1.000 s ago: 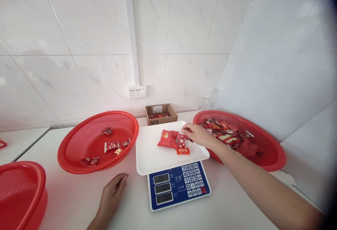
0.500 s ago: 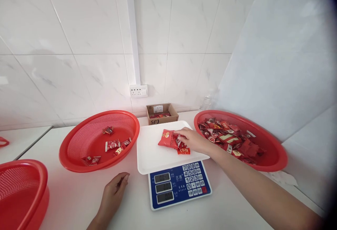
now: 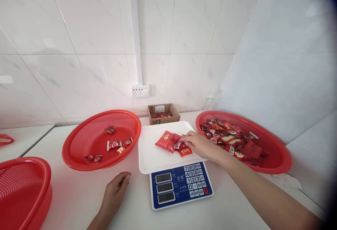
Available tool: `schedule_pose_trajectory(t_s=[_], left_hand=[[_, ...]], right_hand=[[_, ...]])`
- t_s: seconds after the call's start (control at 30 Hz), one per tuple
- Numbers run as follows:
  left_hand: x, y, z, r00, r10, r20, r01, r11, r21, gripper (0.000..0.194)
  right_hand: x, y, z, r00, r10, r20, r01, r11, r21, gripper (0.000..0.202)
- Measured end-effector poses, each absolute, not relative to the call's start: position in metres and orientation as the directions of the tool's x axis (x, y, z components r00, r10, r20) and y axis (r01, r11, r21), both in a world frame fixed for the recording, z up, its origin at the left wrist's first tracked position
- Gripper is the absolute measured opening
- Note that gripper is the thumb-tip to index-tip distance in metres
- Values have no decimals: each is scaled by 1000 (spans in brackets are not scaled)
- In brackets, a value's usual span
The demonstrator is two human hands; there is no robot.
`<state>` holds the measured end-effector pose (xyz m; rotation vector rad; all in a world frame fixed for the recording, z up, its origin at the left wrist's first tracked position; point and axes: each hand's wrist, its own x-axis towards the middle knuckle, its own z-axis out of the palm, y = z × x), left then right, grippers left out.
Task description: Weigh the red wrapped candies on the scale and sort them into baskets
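Observation:
Several red packets (image 3: 166, 141) lie together on the white tray (image 3: 149, 160) of a blue scale (image 3: 181, 188). My right hand (image 3: 198, 144) reaches over the tray's right side, its fingertips pinched at the small packets on the right of the pile; what exactly they grip is hidden. My left hand (image 3: 115, 192) rests on the white table left of the scale, thumb and fingers curled together, and nothing shows in it.
A red basket (image 3: 68, 153) with several packets stands left of the tray, a fuller red basket (image 3: 285, 156) on the right. Another red basket (image 3: 43, 174) is at the lower left. Behind the tray sits a cardboard box (image 3: 165, 120) by the wall.
The large red packet has shifted slightly left and turned on the tray. My right hand has moved a little right, away from it. My left hand has stayed in place.

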<state>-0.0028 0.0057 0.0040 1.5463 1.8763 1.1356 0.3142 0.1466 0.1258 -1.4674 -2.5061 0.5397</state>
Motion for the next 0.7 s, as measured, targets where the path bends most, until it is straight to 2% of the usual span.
schedule_pose_trajectory(t_s=[0.13,0.23,0.43,0.57,0.7], left_hand=[[-3,6,3,-266,952,151,582,34,812,35],[-3,5,3,-264,952,153,579,29,815,36],[-3,5,4,-268,950,160,571,22,821,35],[-3,5,5,-261,952,160,580,22,815,36],[-3,4,5,-261,953,152,585,31,810,35]], right_hand=[[309,142,120,-528,849,14,781,492,-386,36],[300,143,119,-526,847,76,786,518,-336,44],[286,148,106,-623,782,21,758,610,-230,41],[294,149,108,-585,810,51,759,568,-316,42],[326,154,124,-433,875,216,777,484,-402,37]])
